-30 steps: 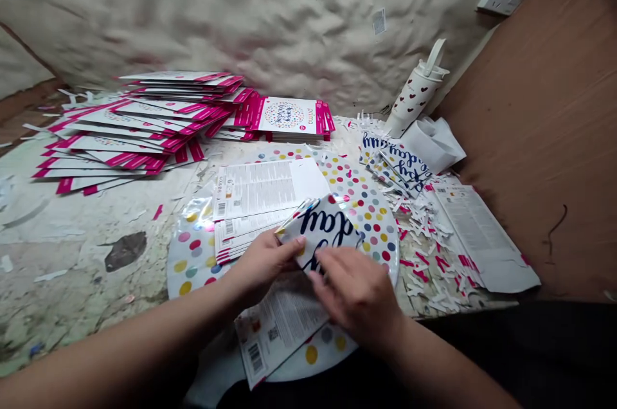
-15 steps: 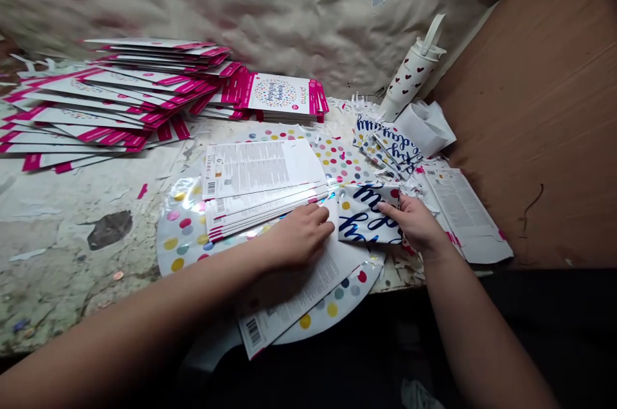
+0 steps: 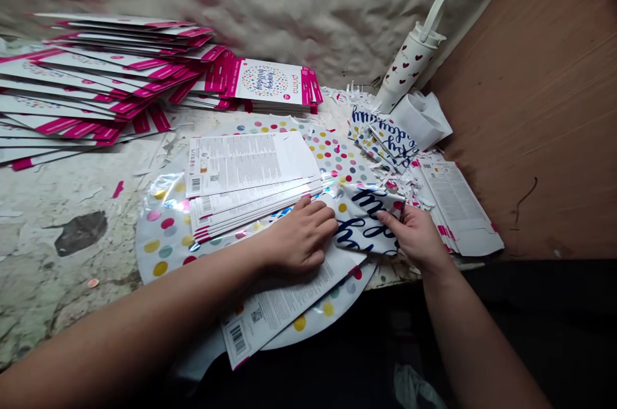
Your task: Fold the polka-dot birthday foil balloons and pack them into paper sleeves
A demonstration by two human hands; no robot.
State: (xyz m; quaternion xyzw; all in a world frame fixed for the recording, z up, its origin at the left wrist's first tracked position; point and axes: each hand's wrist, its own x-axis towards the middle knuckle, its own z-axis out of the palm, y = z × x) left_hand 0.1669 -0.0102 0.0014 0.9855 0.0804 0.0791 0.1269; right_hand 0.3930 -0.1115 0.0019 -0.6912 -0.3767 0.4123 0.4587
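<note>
My left hand [image 3: 299,235] lies flat on the stacked printed cards [image 3: 255,203], its fingertips close to the edge of a folded foil piece with navy script [image 3: 366,219]. My right hand [image 3: 414,235] pinches that foil piece at its right edge. Under all this lies a large round foil balloon with coloured dots [image 3: 161,235]. A printed sheet [image 3: 250,164] sits on top of the cards, and another printed leaflet [image 3: 284,306] sticks out below my left hand.
Pink-edged "happy birthday" packaging cards [image 3: 96,81] are piled at the back left. More folded foil pieces [image 3: 380,139] and white paper shreds [image 3: 400,174] lie on the right, near a heart-patterned bottle [image 3: 409,62]. A brown board [image 3: 530,107] rises along the right side.
My hands have moved apart since the oldest frame, where both worked on the foil piece. It now lies flatter to the right, and my left hand rests on the cards. The view has shifted.
</note>
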